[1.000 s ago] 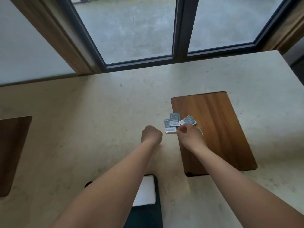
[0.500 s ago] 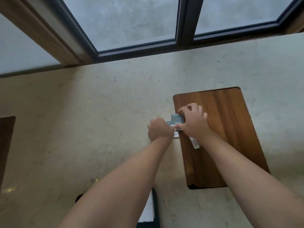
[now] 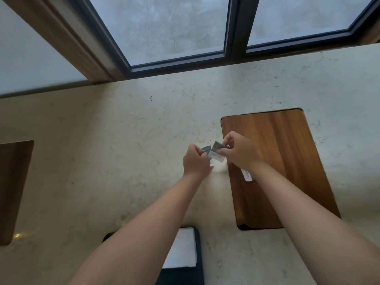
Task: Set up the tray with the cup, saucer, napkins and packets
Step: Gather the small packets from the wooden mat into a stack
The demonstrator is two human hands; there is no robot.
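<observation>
Small grey-green and white packets [image 3: 217, 153] are lifted above the pale stone counter, at the left edge of a wooden board [image 3: 275, 161]. My right hand [image 3: 241, 153] pinches a few of them between thumb and fingers. My left hand [image 3: 195, 161] pinches another dark packet [image 3: 206, 149] just to the left. One white packet [image 3: 246, 175] pokes out beneath my right wrist, over the board. A dark tray [image 3: 199, 251] holding a white napkin [image 3: 182, 247] lies at the near edge between my forearms. No cup or saucer is in view.
The counter [image 3: 102, 151] runs up to a dark-framed window [image 3: 236, 27] at the back. A second wooden board [image 3: 12, 188] lies at the left edge.
Both hands have gathered the packets off the board's edge and raised them; a second ago they lay spread flat. The view has tilted toward the window.
</observation>
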